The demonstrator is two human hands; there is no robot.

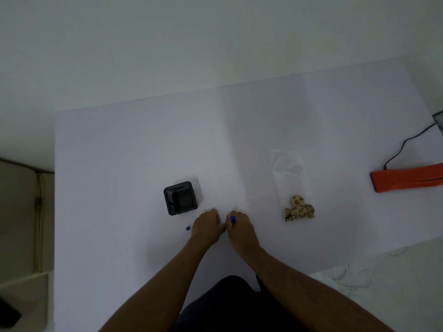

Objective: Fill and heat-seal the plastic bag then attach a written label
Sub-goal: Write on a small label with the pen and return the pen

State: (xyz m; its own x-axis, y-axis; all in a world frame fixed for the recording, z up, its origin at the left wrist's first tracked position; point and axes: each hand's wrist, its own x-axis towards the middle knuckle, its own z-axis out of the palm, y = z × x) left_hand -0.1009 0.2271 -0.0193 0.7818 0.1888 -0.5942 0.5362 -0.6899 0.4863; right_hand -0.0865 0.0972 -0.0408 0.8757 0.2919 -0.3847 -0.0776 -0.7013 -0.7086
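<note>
A clear plastic bag (291,178) lies flat on the white table (143,144), with several speckled brown pieces (299,209) bunched at its near end. An orange heat sealer (405,180) lies at the right edge with a black cord. My right hand (241,227) is closed around a blue pen (232,219), tip pointing down at the table. My left hand (208,225) rests right beside it, fingers curled and pressed on the table; whatever lies under the two hands is white and hard to make out. A small blue pen cap (188,228) lies just left of my left hand.
A black square container (181,197) stands just beyond my left hand. The sealer's cord (405,144) runs to a grey device (438,121) at the far right edge. White cables (347,276) lie below the table's near right corner. A beige cushion (21,224) sits left.
</note>
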